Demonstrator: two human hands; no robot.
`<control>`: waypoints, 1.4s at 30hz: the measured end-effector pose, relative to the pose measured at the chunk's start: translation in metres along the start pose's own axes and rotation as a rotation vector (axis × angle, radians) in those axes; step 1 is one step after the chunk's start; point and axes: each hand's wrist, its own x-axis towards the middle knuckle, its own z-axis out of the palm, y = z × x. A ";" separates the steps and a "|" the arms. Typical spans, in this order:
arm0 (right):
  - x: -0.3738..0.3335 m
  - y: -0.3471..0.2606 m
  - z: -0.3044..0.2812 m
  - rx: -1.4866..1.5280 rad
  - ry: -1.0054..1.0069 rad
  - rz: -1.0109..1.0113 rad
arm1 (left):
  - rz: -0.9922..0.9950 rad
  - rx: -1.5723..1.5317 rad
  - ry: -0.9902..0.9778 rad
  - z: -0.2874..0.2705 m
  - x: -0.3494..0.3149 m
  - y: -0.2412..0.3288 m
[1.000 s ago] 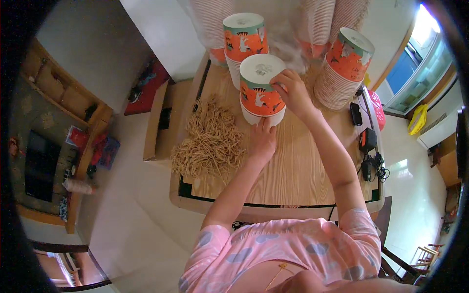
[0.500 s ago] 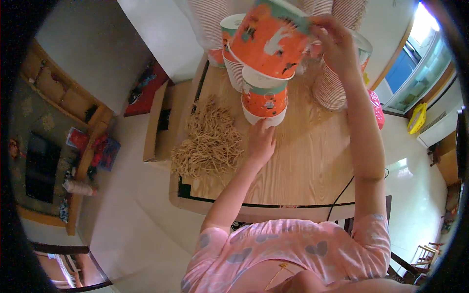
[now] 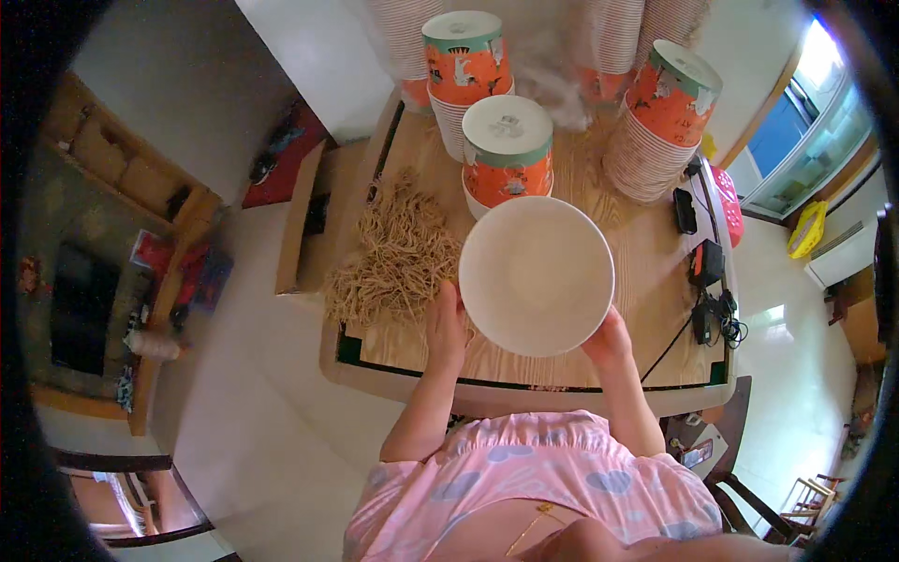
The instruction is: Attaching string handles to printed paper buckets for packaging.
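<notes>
A white-lined paper tub (image 3: 536, 276) is tilted with its open mouth toward me, in front of my chest over the near part of the table. My right hand (image 3: 611, 339) grips its lower right side, fingers partly hidden behind it. At its left side my left hand (image 3: 447, 330) is cupped against the wall, fingertips partly hidden. Just behind it, an orange and green printed paper tub (image 3: 508, 140) stands upside down on the table. To the left lies a heap of tan twisted paper cords (image 3: 398, 258).
Upside-down stacks of paper tubs stand at back left (image 3: 465, 75) and back right (image 3: 660, 122). Taller bagged stacks (image 3: 613, 37) rise behind. Black adapters with cables (image 3: 707, 267) lie at the table's right edge. An open cardboard box (image 3: 314, 225) sits left of the table.
The tub in my right hand came down toward me from above the others and turned mouth-up. My left hand left the standing tub and moved to the held one.
</notes>
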 end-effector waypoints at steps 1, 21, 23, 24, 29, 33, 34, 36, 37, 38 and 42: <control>-0.003 0.003 0.000 -0.015 0.078 0.047 | 0.004 0.003 0.003 0.000 -0.005 0.003; -0.059 -0.016 0.036 -1.091 -0.164 -0.657 | 1.091 0.883 -0.276 0.030 -0.078 0.030; -0.053 -0.006 0.038 -1.089 -0.058 -0.706 | 1.112 0.907 -0.272 0.030 -0.078 0.028; -0.048 -0.005 0.032 -1.070 -0.052 -0.681 | 1.110 0.910 -0.274 0.030 -0.077 0.026; -0.048 0.003 0.030 -0.766 -0.068 -0.474 | 1.104 0.957 -0.334 0.032 -0.080 0.024; -0.047 0.008 0.021 -0.771 -0.093 -0.458 | 1.091 0.956 -0.334 0.035 -0.080 0.025; -0.046 0.009 0.020 -0.782 -0.093 -0.485 | 1.109 0.972 -0.333 0.033 -0.079 0.025; -0.044 0.007 0.021 -0.904 -0.091 -0.553 | 1.126 0.988 -0.333 0.033 -0.078 0.025; -0.044 0.005 0.021 -1.027 -0.083 -0.622 | 1.119 0.997 -0.330 0.034 -0.078 0.025; -0.046 0.003 0.024 -1.152 -0.098 -0.736 | 1.110 1.005 -0.329 0.035 -0.077 0.024; -0.059 -0.011 0.046 -1.284 -0.295 -0.792 | 1.069 1.022 -0.368 0.033 -0.072 0.024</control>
